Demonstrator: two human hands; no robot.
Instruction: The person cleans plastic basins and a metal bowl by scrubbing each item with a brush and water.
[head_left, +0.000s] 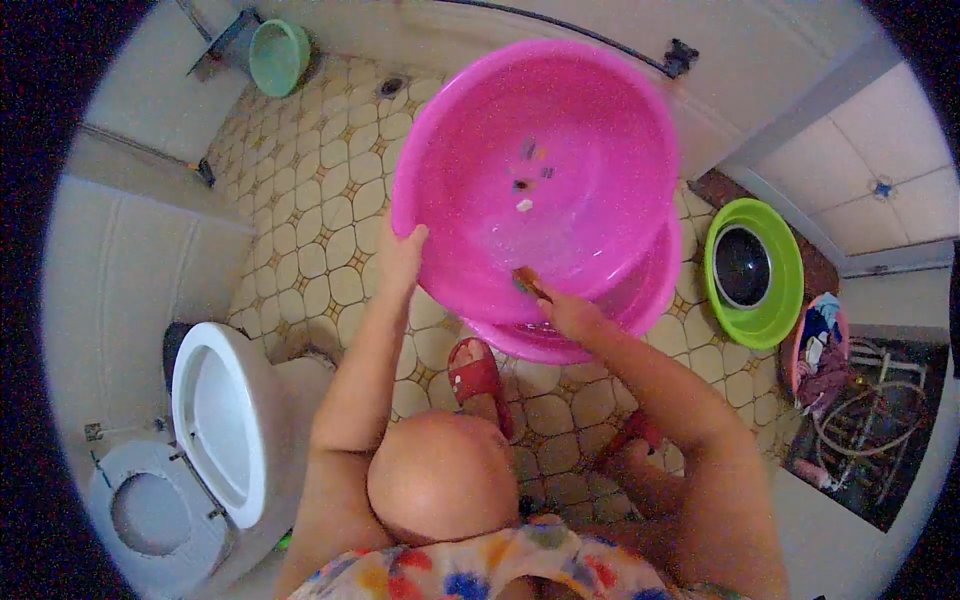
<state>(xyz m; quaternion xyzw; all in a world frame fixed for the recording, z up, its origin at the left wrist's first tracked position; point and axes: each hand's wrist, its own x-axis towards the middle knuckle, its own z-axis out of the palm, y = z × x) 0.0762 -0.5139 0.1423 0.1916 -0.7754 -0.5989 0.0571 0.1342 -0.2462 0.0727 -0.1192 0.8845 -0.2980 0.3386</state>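
A large pink basin is tilted over a second pink basin below it. My left hand grips the upper basin's left rim, its thumb over the edge. Inside the upper basin, near its lower side, my right hand is closed on a small brown brush, which touches the basin wall or is close to it. A small white piece and dark marks show on the basin's bottom, where the surface looks wet.
A toilet stands at the left. A mint-green basin is at the upper left, near a floor drain. To the right are a lime-green basin holding a dark round bowl, and a pink container of cloths.
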